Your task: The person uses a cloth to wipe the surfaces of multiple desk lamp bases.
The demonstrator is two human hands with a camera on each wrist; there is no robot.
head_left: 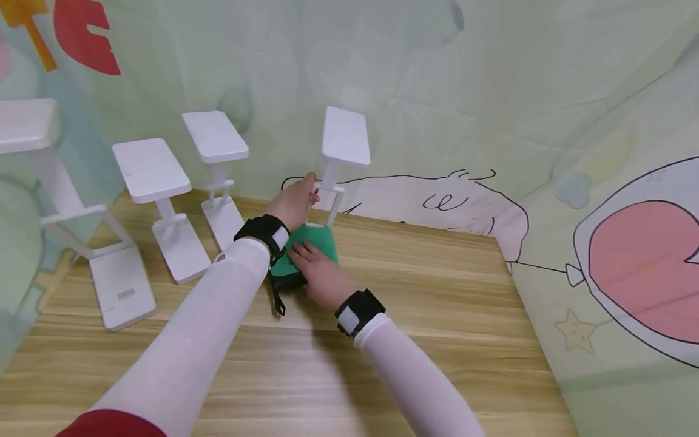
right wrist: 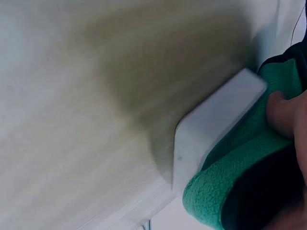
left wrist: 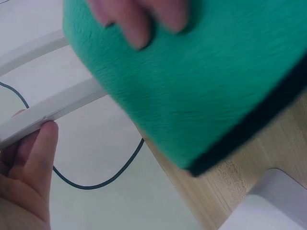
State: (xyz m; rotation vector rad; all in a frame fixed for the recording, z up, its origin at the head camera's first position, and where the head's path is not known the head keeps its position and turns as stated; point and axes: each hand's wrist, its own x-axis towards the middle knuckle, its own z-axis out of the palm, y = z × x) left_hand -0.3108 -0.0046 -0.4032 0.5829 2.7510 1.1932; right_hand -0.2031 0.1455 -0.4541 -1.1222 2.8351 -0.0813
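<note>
In the head view my left hand (head_left: pixel 293 203) holds the folding arm of a white stand (head_left: pixel 346 136) near the table's back edge; in the left wrist view its thumb and fingers pinch a white bar (left wrist: pixel 62 103). My right hand (head_left: pixel 322 276) lies with fingers extended on a green cloth with a black underside (head_left: pixel 322 240), which covers the stand's base. The right wrist view shows the white base (right wrist: pixel 211 129) poking out beside the cloth (right wrist: pixel 249 163), with my right thumb pressing on the green side.
Several more white stands are lined up to the left: a near one (head_left: pixel 122 285), a middle one (head_left: pixel 180 249) and a farther one (head_left: pixel 221 221). A black loop (head_left: pixel 278 300) hangs from the cloth onto the wooden table (head_left: pixel 437 328). A printed curtain (head_left: pixel 415 79) rises behind.
</note>
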